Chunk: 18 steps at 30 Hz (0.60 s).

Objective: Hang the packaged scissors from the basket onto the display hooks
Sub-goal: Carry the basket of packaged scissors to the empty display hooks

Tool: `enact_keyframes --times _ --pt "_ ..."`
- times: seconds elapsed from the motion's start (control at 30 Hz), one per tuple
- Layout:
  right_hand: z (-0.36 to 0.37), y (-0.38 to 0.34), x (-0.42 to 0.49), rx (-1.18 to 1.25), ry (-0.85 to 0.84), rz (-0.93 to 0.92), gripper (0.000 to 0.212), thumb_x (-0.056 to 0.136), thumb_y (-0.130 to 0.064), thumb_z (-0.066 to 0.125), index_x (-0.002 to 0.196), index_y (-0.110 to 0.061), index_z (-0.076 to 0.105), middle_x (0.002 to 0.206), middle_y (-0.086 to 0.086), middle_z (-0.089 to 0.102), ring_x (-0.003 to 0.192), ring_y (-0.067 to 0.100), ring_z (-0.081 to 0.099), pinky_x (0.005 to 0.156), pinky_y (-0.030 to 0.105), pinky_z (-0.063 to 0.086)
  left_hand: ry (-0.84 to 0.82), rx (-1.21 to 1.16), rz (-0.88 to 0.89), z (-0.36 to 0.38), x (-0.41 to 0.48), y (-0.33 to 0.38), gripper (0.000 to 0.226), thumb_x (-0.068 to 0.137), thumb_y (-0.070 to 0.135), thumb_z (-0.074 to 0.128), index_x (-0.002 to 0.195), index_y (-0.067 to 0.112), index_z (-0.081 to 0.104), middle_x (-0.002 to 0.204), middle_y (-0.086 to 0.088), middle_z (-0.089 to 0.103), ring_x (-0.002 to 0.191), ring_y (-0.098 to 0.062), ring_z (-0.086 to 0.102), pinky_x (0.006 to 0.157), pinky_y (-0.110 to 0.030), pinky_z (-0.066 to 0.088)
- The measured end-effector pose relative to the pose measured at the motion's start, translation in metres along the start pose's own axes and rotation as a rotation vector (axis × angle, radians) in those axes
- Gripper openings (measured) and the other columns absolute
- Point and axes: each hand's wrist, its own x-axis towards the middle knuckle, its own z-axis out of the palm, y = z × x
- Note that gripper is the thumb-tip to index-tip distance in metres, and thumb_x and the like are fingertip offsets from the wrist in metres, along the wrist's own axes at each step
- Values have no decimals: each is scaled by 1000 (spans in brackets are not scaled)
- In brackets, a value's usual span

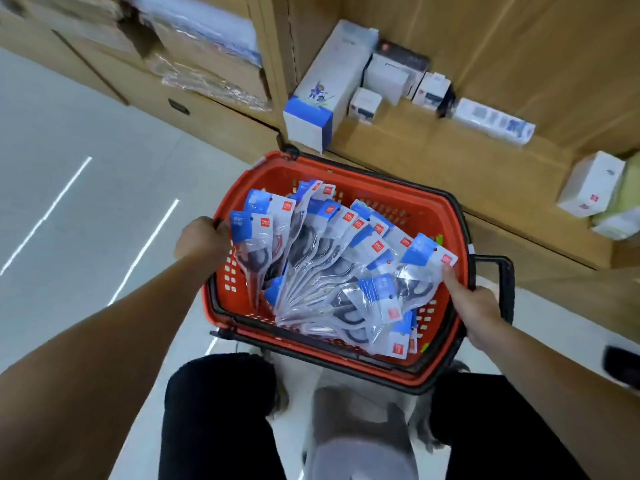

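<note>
Floor (69, 150): pale tile, light streaks on it. Person crouched over it, dark trousers at bottom of view.

Shelf (519, 64): brown, low, runs behind the basket. Carries white boxes (325, 84) only. No display hooks in view.

Basket (349, 174): red, black handles, sits on the floor between the knees and the shelf. Well filled.

Packs (332, 258): many clear sleeves with blue-and-red header cards, dark-handled scissors inside, fanned and overlapping across the basket. Count not readable.

Left hand (202, 242): at the basket's left rim, fingers curled on the header of a left pack (258, 237), which hangs blade-down over the basket wall. A second header shows close behind it; whether it is held too is unclear.

Right hand (474, 303): at the right rim, forefinger straight along the header edge of a right pack (424, 252). Thumb hidden, so a true grip cannot be confirmed.

Progress, as judged: early. No pack seen hung; nearly the whole load remains in the basket. Step in hand looks like picking packs out.
</note>
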Motion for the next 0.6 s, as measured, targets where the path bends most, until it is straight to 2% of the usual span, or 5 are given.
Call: enact_keyframes --times 0.1,0.33,0.43,0.53,0.6 --pt "16 28 44 65 -20 -9 111 45 -101 66 111 -12 75 102 7 78 92 31 76 93 50 62 7 12 32 56 22 1 40 105 42 51 106 6 69 102 -17 71 88 -36 63 77 -38 49" --pt "49 54 115 173 106 -146 77 66 -90 71 87 -17 75 86 -1 78 84 24 75 88 42 62 67 19 78 153 64 -2 41 105 40 52 97 4 68 100 -22 71 93 -43 66 78 -41 49" --pt "55 51 138 243 161 -188 79 62 -92 73 90 -18 74 89 0 77 87 27 75 91 45 62 151 32 160 162 83 9 44 103 43 53 96 3 69 98 -24 71 96 -47 67 79 -44 51" --pt "55 46 146 295 143 -243 66 70 -81 77 85 -17 74 86 1 79 82 25 77 89 48 64 207 53 232 163 98 19 46 103 45 52 99 2 71 100 -27 71 97 -48 67 81 -46 54" --pt "57 45 150 290 118 -256 72 65 -84 77 88 -16 75 85 2 80 80 26 78 85 49 65 246 34 221 168 104 21 48 103 45 52 104 1 70 104 -29 70 100 -49 66 84 -49 54"
